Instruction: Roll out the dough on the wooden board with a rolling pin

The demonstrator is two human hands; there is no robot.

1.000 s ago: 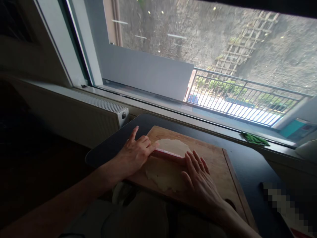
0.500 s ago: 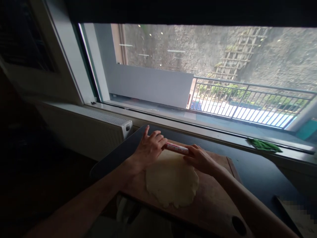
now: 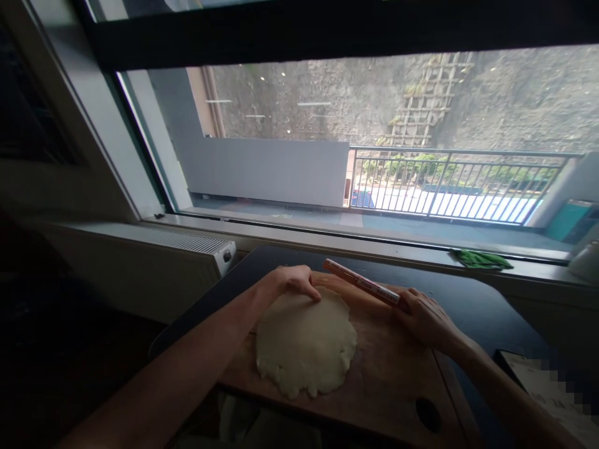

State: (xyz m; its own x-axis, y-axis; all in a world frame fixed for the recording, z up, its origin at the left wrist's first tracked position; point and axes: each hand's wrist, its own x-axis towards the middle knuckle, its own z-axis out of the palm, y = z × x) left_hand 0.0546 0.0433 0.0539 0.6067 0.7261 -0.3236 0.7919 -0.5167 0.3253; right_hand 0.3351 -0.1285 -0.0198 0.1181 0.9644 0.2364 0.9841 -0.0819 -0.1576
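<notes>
A flattened sheet of dough (image 3: 306, 346) with a ragged near edge lies on a wooden cutting board (image 3: 384, 374). My left hand (image 3: 294, 280) is at the far edge of the dough, thumb on top and fingers curled around the edge; the fingertips are hidden. My right hand (image 3: 423, 315) grips one end of a rolling pin (image 3: 367, 285) wrapped in a printed label. The pin's free end points up and to the left, beyond the dough and over the far side of the board.
The board rests on a dark table (image 3: 477, 305) by a window. A green cloth (image 3: 484, 259) lies on the sill at the right. At the left stands a white radiator (image 3: 187, 268). A dark-edged flat object (image 3: 519, 368), partly blurred out, is at the table's right.
My left hand has let go of the rolling pin and taken the dough's far edge. My right hand has carried the pin rightward, off the dough. The view has shifted slightly.
</notes>
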